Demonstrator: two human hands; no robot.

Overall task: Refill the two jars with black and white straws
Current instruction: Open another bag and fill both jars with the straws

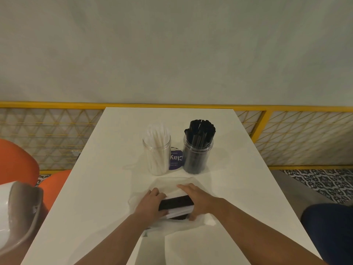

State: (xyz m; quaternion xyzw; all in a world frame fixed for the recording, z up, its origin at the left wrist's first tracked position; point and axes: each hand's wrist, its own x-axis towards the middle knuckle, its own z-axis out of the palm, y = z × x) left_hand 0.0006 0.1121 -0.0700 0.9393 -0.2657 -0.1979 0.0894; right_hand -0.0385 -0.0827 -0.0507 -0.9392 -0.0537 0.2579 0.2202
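Two clear jars stand side by side on the white table (91, 188). The left jar (157, 155) holds white straws and the right jar (197, 153) holds black straws that stick out above its rim. Nearer to me, a bundle of black and white straws (176, 205) lies crosswise on a white plastic bag (172, 183). My left hand (150, 204) grips the bundle's left end and my right hand (198, 200) grips its right end. The bundle's ends are hidden under my fingers.
A round purple label (176, 158) lies between the jars. White paper or bag material (200, 247) covers the table's near edge. An orange chair (17, 161) and a grey-white seat (17, 213) stand at the left. A yellow mesh railing (286, 138) runs behind the table.
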